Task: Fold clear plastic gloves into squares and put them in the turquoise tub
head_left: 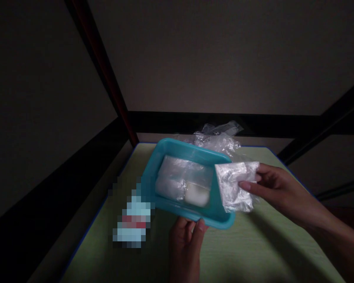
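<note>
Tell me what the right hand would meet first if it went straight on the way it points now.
The right hand points leftward, its clear packet leading; the blue basin's right end likely comes first, though the packet may be high enough to clear the rim.

Dim, edges darkest, glare on plastic (230, 181)

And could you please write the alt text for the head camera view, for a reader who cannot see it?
The right hand holds a clear plastic packet by a teal tray of similar packets, while the left hand grips its near rim. Crumpled clear plastic lies behind, on a green table.
</note>
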A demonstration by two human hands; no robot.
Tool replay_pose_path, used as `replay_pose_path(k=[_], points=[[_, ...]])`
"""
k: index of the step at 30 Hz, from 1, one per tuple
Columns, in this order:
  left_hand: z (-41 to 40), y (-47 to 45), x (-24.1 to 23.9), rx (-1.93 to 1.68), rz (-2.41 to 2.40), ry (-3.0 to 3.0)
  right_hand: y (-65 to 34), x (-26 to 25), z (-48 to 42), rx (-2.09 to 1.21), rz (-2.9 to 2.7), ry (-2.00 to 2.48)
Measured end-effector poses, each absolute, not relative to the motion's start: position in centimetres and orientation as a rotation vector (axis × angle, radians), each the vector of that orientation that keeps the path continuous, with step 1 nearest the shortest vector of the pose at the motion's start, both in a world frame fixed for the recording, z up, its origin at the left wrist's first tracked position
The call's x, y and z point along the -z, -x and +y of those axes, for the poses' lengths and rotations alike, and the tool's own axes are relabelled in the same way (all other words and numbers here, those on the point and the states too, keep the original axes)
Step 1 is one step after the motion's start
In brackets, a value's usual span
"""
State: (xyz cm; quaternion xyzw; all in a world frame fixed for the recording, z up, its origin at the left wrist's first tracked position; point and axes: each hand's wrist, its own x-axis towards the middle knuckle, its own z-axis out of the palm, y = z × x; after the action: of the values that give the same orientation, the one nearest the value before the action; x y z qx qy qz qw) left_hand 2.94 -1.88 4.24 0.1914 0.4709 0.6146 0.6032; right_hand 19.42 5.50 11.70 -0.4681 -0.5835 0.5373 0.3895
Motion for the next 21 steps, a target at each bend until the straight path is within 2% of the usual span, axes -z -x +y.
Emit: replay_pose_path(k=[9, 21], points=[[-2.2, -3.6, -3.5, -1.385, 1.037, -0.428, -19.1, -12.7, 6.7, -1.323, -1.783, 1.170], [-2.5, -3.5, -2.7, -1.343, 1.059, -0.482, -15.8, -15.6, 10.5, -0.684, -2.835, 0.916]])
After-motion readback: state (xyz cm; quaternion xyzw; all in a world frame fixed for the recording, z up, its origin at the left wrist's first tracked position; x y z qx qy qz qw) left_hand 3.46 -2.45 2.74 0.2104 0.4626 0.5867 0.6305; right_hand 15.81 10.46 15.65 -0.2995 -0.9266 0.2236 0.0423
